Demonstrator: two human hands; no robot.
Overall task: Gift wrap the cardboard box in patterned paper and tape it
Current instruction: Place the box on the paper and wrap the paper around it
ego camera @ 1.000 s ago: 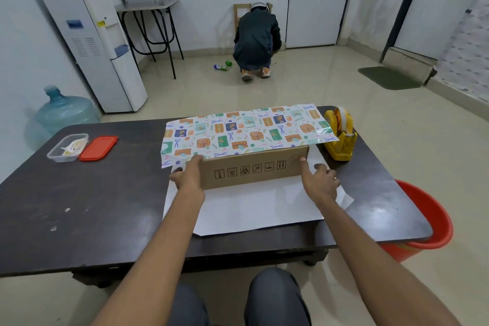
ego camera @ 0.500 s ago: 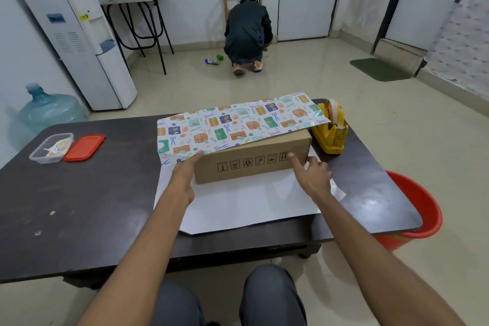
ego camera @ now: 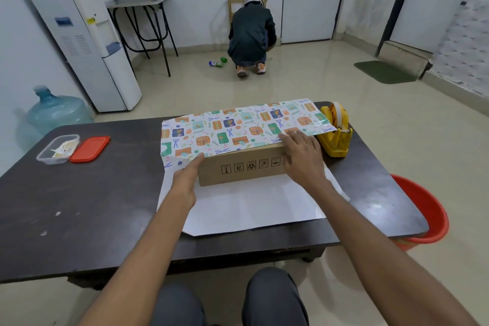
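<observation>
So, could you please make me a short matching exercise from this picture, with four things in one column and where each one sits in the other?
Things:
1. tape dispenser
2. red lid
3. bucket
4. right hand

Places:
A. on the floor, by the table's right end
B. on the box's right end, over the paper
C. on the table, right of the box
D. on the table's left side, beside a clear tub

Pairs: 1-C, 2-D, 3-A, 4-B

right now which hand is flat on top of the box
The right hand, palm down on the patterned paper at the box top's right end. The left hand only touches the box's left near corner.
</observation>
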